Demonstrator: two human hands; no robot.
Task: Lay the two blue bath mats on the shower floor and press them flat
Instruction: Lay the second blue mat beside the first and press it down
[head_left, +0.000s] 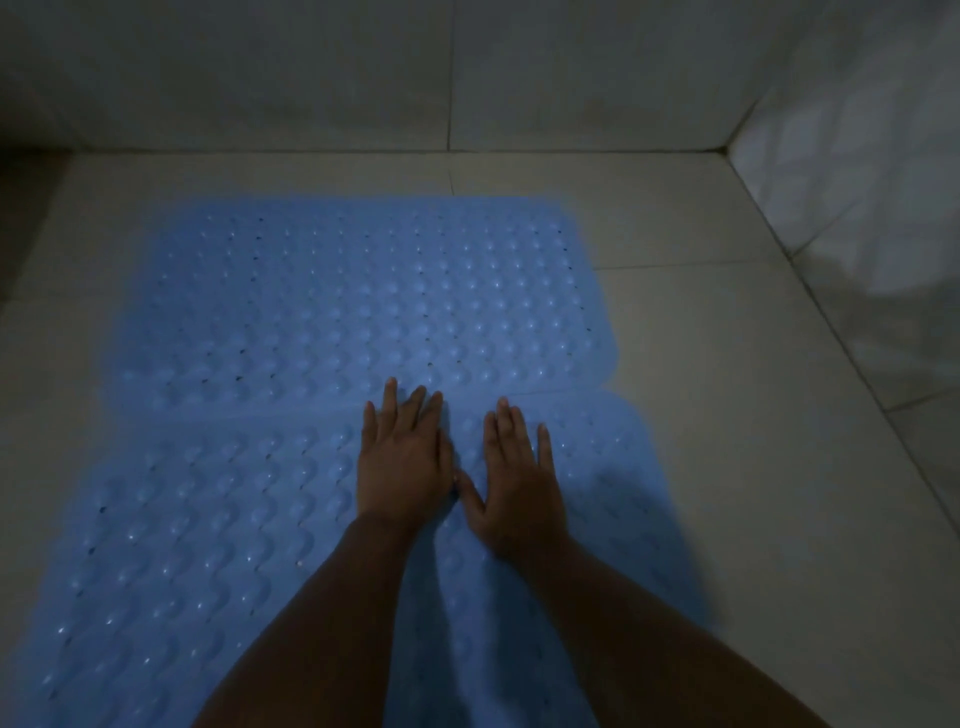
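Head view, looking down into a dim shower corner: two blue bath mats lie on the pale tiled shower floor (727, 338), one beyond the other, their long edges meeting in a seam that runs across the middle of the picture. The far mat (353, 291) sits toward the back wall (311, 78), with a strip of bare floor between its far edge and the wall's foot. The near mat (197, 519) reaches down to the bottom edge of the picture and juts slightly further right than the far one. Both are covered in rows of raised bumps dotted with small holes, and both look flat against the floor.

Both hands rest palm-down on the near mat, just beside the seam, with fingers straight and a little spread. The left hand (402, 462) has its fingertips reaching the seam, the longest touching or just crossing onto the far mat; I cannot tell which. The right hand (519, 493) lies beside it, its thumb angled inward so that it touches or nearly touches the left hand's edge. Neither hand grips anything. Bare forearms run from the bottom edge up to the hands.

A second tiled wall (857, 182) closes the right side, meeting the back wall at the far right corner of the floor.
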